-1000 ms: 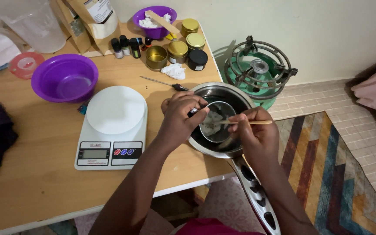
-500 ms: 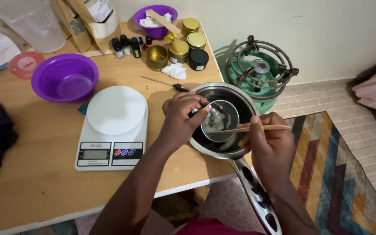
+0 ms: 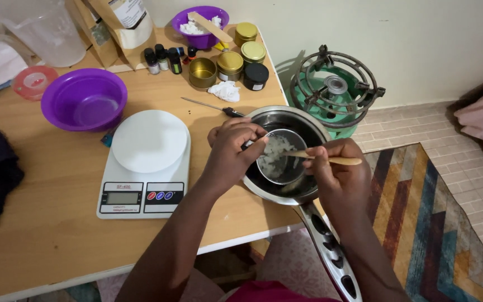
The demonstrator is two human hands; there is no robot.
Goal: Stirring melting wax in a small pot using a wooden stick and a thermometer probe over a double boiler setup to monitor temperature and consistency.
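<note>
Left hand [image 3: 231, 150] grips the small cup [image 3: 280, 156] of white flakes inside the pan [image 3: 314, 126] at the table [image 3: 57, 235] corner while your right hand [image 3: 336, 170] pinches the stick [image 3: 331, 159]; hard stirring could tip it.

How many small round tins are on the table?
5: an open gold tin, a lidded gold tin beside it, a black-lidded tin, and two more gold-lidded tins behind. Others may be hidden behind the bags.
</note>
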